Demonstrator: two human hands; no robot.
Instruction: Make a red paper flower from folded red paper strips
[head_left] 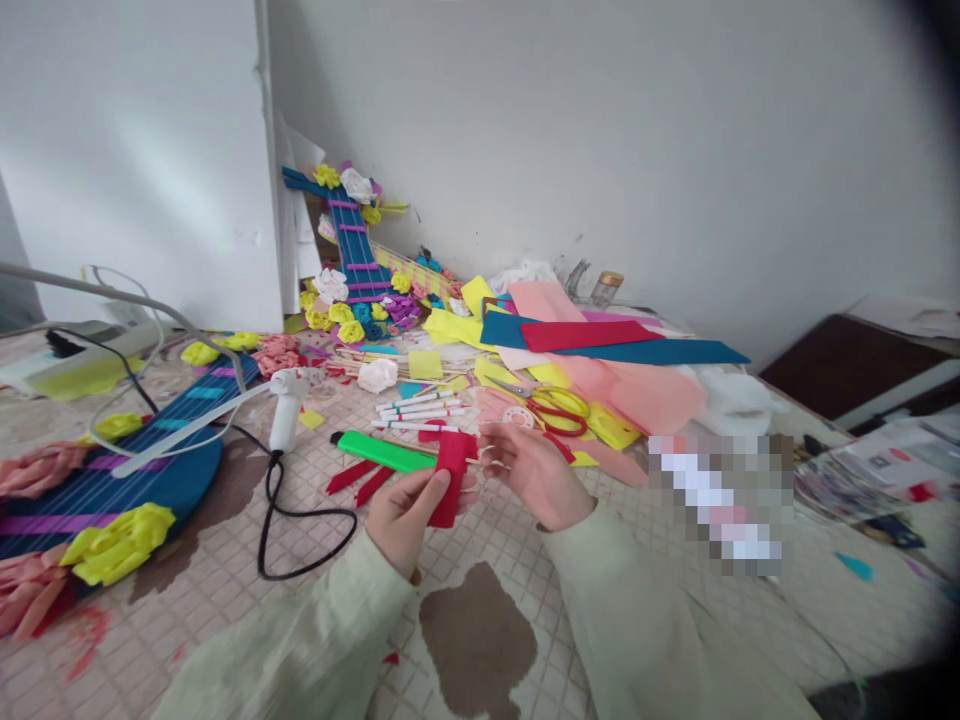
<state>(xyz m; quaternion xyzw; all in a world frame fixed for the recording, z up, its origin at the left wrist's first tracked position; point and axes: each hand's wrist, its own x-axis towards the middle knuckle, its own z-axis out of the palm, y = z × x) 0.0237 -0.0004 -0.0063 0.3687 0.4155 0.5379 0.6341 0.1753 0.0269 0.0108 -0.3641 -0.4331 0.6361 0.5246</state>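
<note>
My left hand pinches a strip of red crepe paper between thumb and fingers, held upright above the table. A thin wooden stick runs from behind the paper towards my right hand, whose curled fingertips close on its end. The exact grip there is small and hard to see. Just beyond the left hand lies a green utility knife, with narrow red paper strips beside it. Several white markers lie behind. Yellow-handled scissors rest past the right hand, near a small white tape roll.
A white glue gun with a looped black cord stands left. Blue guitar-shaped pieces with paper flowers lie at the left and lean at the back. Coloured paper sheets pile against the wall. A brown patch marks the tabletop.
</note>
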